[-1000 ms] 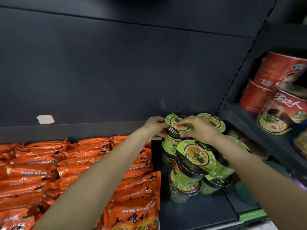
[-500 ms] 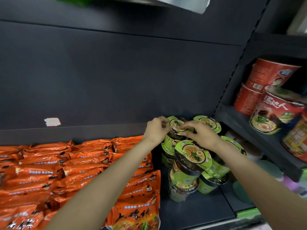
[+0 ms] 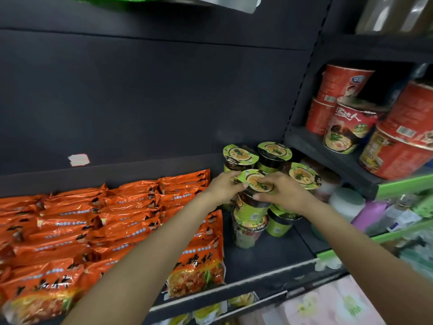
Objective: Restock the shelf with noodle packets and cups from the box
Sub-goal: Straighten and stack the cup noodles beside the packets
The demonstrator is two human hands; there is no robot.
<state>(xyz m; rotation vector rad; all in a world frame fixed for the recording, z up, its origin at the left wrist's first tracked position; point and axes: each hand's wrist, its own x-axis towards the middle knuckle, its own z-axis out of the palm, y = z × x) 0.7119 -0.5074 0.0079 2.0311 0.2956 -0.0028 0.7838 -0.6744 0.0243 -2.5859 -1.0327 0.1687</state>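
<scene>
Green noodle cups stand stacked at the right end of a dark shelf (image 3: 269, 256). My left hand (image 3: 225, 187) and my right hand (image 3: 283, 193) both grip the top front cup (image 3: 254, 181) by its lid rim, on top of a stack of two more cups (image 3: 250, 221). Behind stand further green cups (image 3: 240, 157) (image 3: 274, 152) and one to the right (image 3: 304, 175). Orange noodle packets (image 3: 105, 221) fill the left of the shelf in rows. The box is out of view.
To the right, a side shelf (image 3: 328, 158) holds red noodle bowls (image 3: 346, 127). Below it sit a white jar (image 3: 346, 202) and pale bottles (image 3: 375, 214). A shelf above carries a silver and green bag (image 3: 210, 1). More goods lie on the level below.
Both hands have moved from the rear stack's top cup toward me to the front stack's top cup. The camera has tilted up slightly.
</scene>
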